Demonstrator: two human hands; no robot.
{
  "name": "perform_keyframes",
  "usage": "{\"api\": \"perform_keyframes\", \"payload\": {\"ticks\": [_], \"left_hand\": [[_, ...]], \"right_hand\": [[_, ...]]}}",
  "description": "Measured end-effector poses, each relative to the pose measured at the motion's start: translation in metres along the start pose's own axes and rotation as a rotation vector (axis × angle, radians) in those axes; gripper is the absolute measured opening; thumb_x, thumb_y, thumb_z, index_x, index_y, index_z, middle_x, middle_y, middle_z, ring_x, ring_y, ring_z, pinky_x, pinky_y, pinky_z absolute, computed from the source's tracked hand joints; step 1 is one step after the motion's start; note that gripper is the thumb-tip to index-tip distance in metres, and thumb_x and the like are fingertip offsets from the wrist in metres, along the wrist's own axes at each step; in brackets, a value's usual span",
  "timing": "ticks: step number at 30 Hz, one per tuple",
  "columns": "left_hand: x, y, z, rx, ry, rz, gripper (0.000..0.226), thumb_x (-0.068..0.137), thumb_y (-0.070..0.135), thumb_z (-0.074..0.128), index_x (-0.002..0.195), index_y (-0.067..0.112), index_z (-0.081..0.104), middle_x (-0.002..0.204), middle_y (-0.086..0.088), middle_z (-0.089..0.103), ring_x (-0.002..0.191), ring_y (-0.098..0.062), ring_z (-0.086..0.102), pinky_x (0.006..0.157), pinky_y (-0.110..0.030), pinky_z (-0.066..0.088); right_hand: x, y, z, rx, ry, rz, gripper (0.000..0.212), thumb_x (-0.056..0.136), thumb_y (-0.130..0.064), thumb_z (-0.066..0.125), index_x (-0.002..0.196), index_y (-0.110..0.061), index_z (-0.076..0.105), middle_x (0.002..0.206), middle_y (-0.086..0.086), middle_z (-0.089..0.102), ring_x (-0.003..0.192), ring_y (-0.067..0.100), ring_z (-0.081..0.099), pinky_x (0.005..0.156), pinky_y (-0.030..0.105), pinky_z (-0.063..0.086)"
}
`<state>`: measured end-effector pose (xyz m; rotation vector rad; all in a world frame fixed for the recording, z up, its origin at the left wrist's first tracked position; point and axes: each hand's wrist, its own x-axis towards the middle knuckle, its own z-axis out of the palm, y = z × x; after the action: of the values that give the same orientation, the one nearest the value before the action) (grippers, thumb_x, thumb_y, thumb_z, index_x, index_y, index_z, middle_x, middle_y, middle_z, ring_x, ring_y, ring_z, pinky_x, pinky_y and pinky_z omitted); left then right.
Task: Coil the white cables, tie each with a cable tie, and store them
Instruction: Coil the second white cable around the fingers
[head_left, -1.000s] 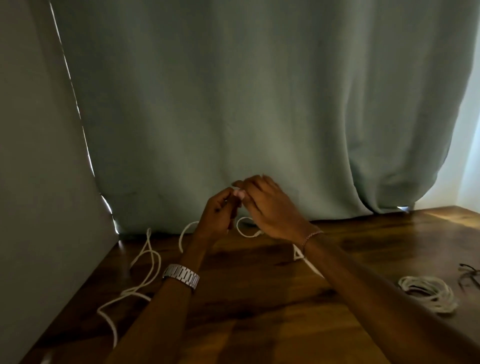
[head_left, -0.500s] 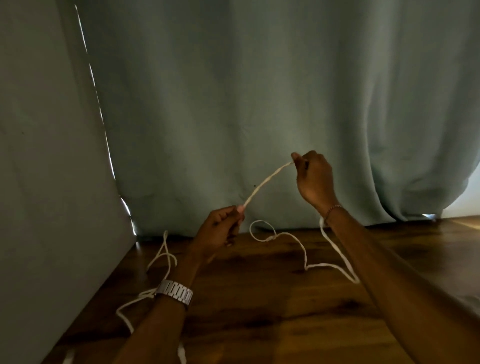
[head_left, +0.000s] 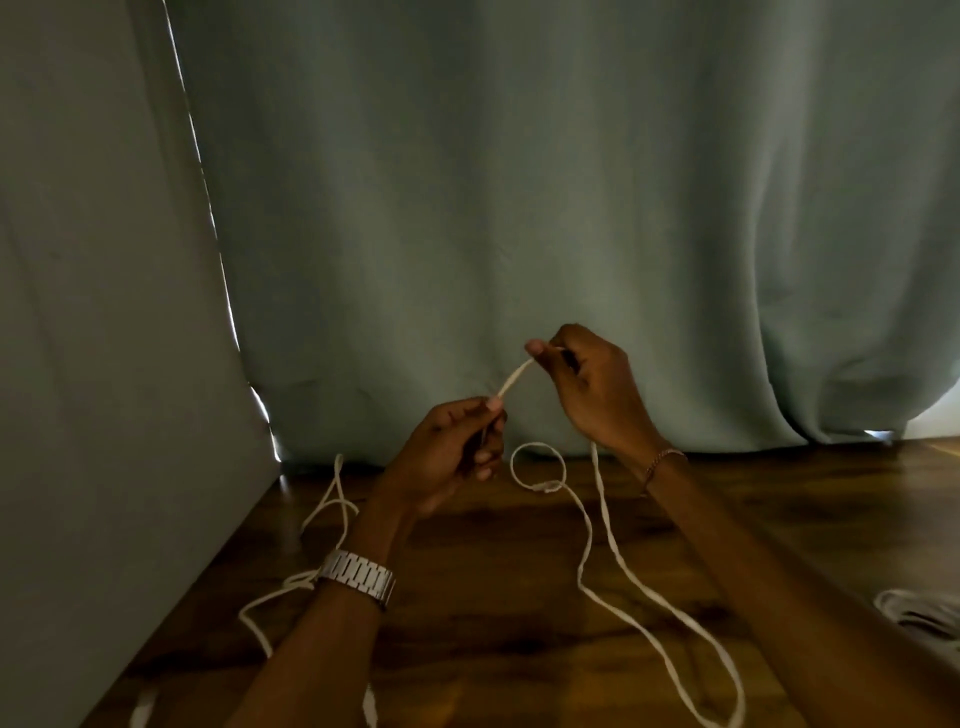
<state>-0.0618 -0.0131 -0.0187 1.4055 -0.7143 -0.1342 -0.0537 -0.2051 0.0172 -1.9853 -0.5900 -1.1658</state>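
Hands above wooden worktop (head_left: 519, 623), hemmed by curtain (head_left: 519, 208) behind and panel (head_left: 104, 364) at left. White cable (head_left: 515, 378) pinched taut between left hand (head_left: 452, 457) and right hand (head_left: 592, 389), slack looped across bare wood. Coiled cable (head_left: 919, 618) lay at right edge. No writing legible.

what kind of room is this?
Likely a home room, dimly lit: a full-length green curtain with daylight leaking at its edges, a polished wooden surface, and a plain wall.
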Motion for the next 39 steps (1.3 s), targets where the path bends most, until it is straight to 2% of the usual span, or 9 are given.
{"api": "perform_keyframes", "payload": {"ticks": [7,12,17,21,23,25,28,35,39], "left_hand": [[-0.003,-0.018,0.010,0.234,-0.050,-0.014,0.035,0.099,0.035,0.048,0.078,0.008,0.056,0.058,-0.009,0.049,0.056,-0.024,0.055,0.066,-0.037,0.051],[0.002,-0.022,0.023,0.205,-0.051,0.017,0.033,0.098,0.034,0.051,0.077,0.009,0.053,0.054,-0.004,0.039,0.050,-0.018,0.038,0.055,-0.034,0.043],[0.014,-0.020,0.030,0.003,0.118,0.109,0.035,0.105,0.032,0.040,0.083,0.009,0.055,0.054,-0.005,0.044,0.050,-0.019,0.041,0.057,-0.033,0.043],[0.027,-0.014,0.026,-0.004,0.187,0.103,0.039,0.105,0.036,0.037,0.081,0.010,0.054,0.066,-0.011,0.059,0.060,-0.021,0.057,0.055,-0.030,0.049],[0.030,-0.012,0.024,0.004,0.194,0.100,0.042,0.106,0.036,0.037,0.076,0.012,0.054,0.062,-0.009,0.056,0.056,-0.018,0.053,0.050,-0.027,0.043],[0.034,-0.012,0.022,-0.047,0.184,0.114,0.042,0.105,0.034,0.039,0.072,0.013,0.052,0.053,-0.008,0.045,0.049,-0.019,0.046,0.050,-0.026,0.042],[0.036,-0.012,0.021,-0.164,0.146,0.111,0.040,0.100,0.040,0.041,0.075,0.012,0.053,0.050,-0.006,0.039,0.049,-0.023,0.044,0.055,-0.030,0.044],[0.034,-0.009,0.020,-0.345,0.003,0.030,0.034,0.098,0.031,0.040,0.098,0.003,0.059,0.056,-0.006,0.042,0.049,-0.017,0.043,0.056,-0.033,0.041],[0.033,-0.009,0.017,-0.368,-0.002,0.034,0.032,0.099,0.025,0.044,0.092,0.003,0.066,0.062,-0.012,0.061,0.058,-0.023,0.061,0.054,-0.029,0.050]], "right_hand": [[0.003,0.013,0.001,0.125,0.251,0.296,0.040,0.098,-0.042,0.055,0.071,-0.014,0.051,0.059,-0.004,0.044,0.051,0.004,0.040,0.050,0.013,0.032],[-0.006,0.024,0.015,0.184,0.306,0.505,0.045,0.100,-0.047,0.050,0.095,-0.005,0.065,0.068,-0.003,0.054,0.059,0.005,0.048,0.052,0.009,0.038],[-0.016,0.034,0.028,-0.144,0.011,0.327,0.036,0.107,-0.038,0.037,0.132,-0.018,0.054,0.124,0.008,0.059,0.104,0.018,0.059,0.087,0.032,0.048],[-0.024,0.034,0.039,-0.213,-0.012,0.140,0.042,0.106,-0.026,0.042,0.148,-0.024,0.039,0.146,0.003,0.046,0.135,0.021,0.043,0.115,0.058,0.030],[-0.027,0.034,0.040,-0.213,0.056,0.091,0.038,0.106,-0.025,0.045,0.144,-0.025,0.043,0.134,0.003,0.053,0.125,0.020,0.050,0.109,0.053,0.039],[-0.028,0.035,0.043,-0.164,0.077,0.071,0.027,0.105,-0.021,0.046,0.131,-0.021,0.055,0.114,0.004,0.060,0.103,0.020,0.060,0.088,0.036,0.051],[-0.031,0.039,0.047,-0.109,0.029,0.090,0.021,0.103,-0.012,0.050,0.120,-0.015,0.061,0.099,0.005,0.065,0.084,0.016,0.064,0.068,0.024,0.052],[-0.039,0.041,0.053,-0.067,0.018,0.222,0.020,0.098,-0.004,0.057,0.115,-0.011,0.064,0.100,0.001,0.069,0.082,0.005,0.062,0.070,0.007,0.047],[-0.038,0.043,0.055,-0.036,-0.062,0.297,0.019,0.096,-0.006,0.062,0.105,-0.022,0.065,0.087,-0.011,0.068,0.077,-0.001,0.064,0.069,0.018,0.053]]}}
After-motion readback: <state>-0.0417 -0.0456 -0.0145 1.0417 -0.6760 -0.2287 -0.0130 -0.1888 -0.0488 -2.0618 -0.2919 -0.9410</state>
